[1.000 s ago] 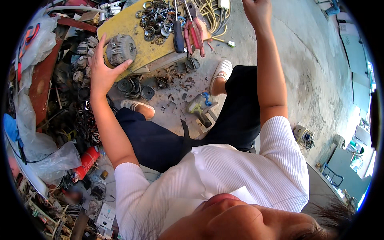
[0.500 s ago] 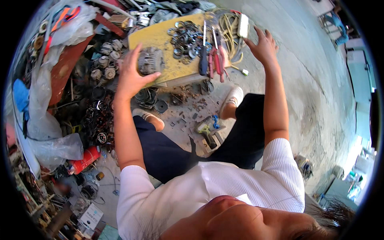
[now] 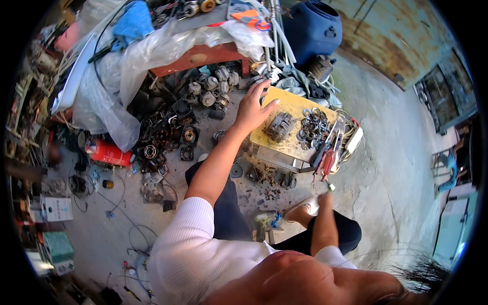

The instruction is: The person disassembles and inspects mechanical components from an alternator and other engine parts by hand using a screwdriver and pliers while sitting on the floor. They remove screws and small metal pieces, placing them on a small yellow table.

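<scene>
My left hand [image 3: 253, 108] hovers with fingers spread over the near-left edge of a yellow board [image 3: 295, 101] and holds nothing. Just right of the hand, a grey alternator-like part [image 3: 279, 126] lies on the board. Beside that part lies a pile of metal rings [image 3: 311, 127]. Red-handled pliers [image 3: 328, 158] and other hand tools lie at the board's right end. My right forearm [image 3: 325, 223] points toward those tools. My right hand [image 3: 327, 195] is foreshortened just below them, and its fingers cannot be made out.
Metal parts [image 3: 162, 137] litter the floor left of the board, by a red canister [image 3: 109, 152]. Behind them stands a red table [image 3: 203, 56] under plastic sheeting [image 3: 101, 96]. A blue barrel [image 3: 312, 28] stands further back. A white power strip [image 3: 354, 140] and a small drill [image 3: 264, 223] lie nearby.
My left hand has come off the grey part and moved to the board's left edge. My right arm has dropped from raised and open to low beside the tools.
</scene>
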The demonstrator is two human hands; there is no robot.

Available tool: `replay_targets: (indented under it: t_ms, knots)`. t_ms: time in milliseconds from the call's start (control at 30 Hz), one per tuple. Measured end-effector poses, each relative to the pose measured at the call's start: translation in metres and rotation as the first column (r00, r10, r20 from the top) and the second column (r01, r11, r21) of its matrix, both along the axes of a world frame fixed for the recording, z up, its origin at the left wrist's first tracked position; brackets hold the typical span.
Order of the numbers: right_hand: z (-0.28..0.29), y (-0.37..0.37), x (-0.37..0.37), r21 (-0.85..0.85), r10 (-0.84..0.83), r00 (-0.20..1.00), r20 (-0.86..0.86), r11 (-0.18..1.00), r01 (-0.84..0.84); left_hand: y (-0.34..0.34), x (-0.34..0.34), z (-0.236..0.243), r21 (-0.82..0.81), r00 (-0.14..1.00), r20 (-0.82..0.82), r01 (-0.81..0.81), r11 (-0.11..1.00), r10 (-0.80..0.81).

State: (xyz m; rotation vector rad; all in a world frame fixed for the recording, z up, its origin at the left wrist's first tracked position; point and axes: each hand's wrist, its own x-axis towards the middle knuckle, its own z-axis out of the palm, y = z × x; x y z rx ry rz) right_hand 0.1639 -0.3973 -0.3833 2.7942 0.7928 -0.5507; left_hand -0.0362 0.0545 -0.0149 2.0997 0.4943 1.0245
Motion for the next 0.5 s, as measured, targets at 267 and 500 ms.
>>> replay_targets:
  t_ms: [267, 500]
  knots:
    - [-0.073, -0.006, -0.085, 0.052, -0.514, 0.816, -0.265, 0.837, 0.544, 0.017, 0.011, -0.008, -0.383, 0.967, 0.255, 0.076, 0.92, 0.026]
    - [0.061, -0.004, 0.049, 0.802, -0.774, 0.633, 0.005, 0.381, 0.459, 0.121, -0.068, -0.069, -0.89, 0.779, 0.429, 0.452, 0.064, 0.458]
